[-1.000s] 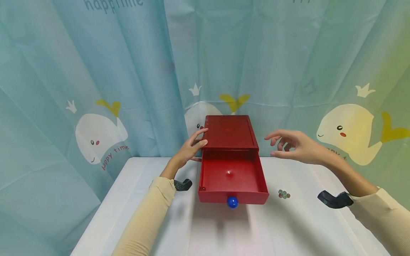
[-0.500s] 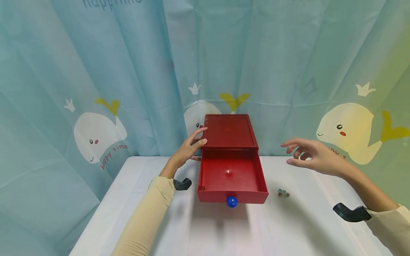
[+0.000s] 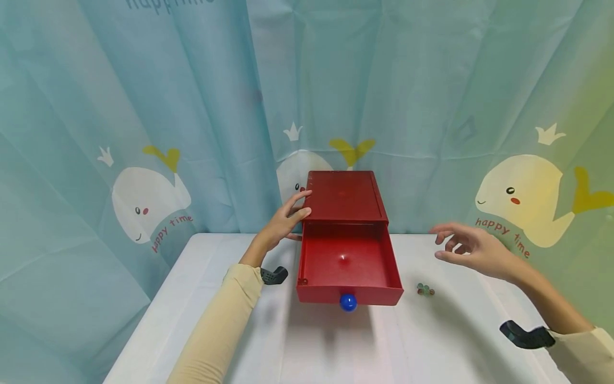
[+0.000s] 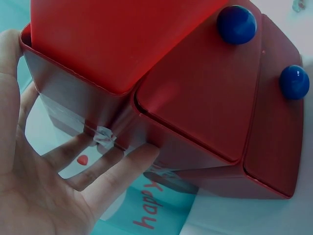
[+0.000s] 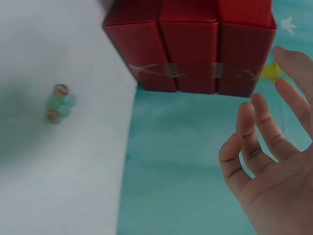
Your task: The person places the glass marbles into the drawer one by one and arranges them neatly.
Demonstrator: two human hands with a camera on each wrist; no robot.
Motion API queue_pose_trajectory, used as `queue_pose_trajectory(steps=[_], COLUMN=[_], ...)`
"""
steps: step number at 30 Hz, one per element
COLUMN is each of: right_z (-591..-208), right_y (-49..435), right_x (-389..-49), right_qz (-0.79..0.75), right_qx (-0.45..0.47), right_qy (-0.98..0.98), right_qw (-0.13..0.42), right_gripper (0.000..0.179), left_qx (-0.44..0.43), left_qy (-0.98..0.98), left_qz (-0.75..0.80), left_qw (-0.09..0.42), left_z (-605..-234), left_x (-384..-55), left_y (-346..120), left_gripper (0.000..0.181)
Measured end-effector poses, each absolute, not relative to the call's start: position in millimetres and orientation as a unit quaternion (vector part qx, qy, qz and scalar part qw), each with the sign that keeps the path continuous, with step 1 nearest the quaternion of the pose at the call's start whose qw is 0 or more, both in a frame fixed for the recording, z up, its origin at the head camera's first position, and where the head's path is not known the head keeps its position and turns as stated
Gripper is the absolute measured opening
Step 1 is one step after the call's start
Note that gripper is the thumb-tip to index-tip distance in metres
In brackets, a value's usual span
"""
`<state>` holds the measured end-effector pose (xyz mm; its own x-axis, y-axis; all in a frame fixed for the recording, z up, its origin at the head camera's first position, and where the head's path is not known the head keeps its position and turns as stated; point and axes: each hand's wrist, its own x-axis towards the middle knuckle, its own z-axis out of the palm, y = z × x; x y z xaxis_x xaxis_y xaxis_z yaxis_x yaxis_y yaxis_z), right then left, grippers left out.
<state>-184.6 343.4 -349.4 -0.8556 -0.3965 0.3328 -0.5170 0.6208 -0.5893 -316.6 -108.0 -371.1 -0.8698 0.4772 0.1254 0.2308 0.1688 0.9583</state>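
A red drawer cabinet (image 3: 342, 197) stands at the middle of the table, its top drawer (image 3: 379, 296) pulled out, with a blue knob (image 3: 348, 303) in front. One small brown marble (image 3: 304, 281) lies in the drawer's front left corner. My left hand (image 3: 280, 224) rests against the cabinet's left side, fingers spread; in the left wrist view, fingertips (image 4: 149, 154) touch the side wall. Apart from the cabinet, my right hand (image 3: 472, 248) hovers on the right, fingers loosely bent and holding nothing. Below it, several green and brown marbles (image 3: 425, 289) lie clustered on the table.
The table (image 3: 249, 341) has a white cover. Behind it hangs a pale blue curtain (image 3: 412, 80) printed with whales, close to the cabinet's back. Two lower drawers, also blue-knobbed, are closed, as the lower drawer front (image 4: 200, 98) shows.
My right hand has moved to the right and downward, away from the cabinet. My left hand, the open drawer and the marbles have stayed in place.
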Motion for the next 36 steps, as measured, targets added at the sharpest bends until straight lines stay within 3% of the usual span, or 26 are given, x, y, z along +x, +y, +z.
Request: queue_pose_trajectory(steps=[18, 36], right_z=[-425, -473], right_y=[363, 373], right_x=[-185, -186], right_qz=[0.386, 0.417], right_qx=[0.196, 0.19], right_qy=[-0.9, -0.889], right_qw=[0.057, 0.003], right_gripper=[0.038, 0.039], left_qx=[0.227, 0.227], left_qy=[0.759, 0.76], left_qz=[0.602, 0.601], left_qw=[0.101, 0.1], left_z=[-368, -370], left_x=[-315, -315], left_y=[-108, -107], left_gripper=[0.06, 0.061])
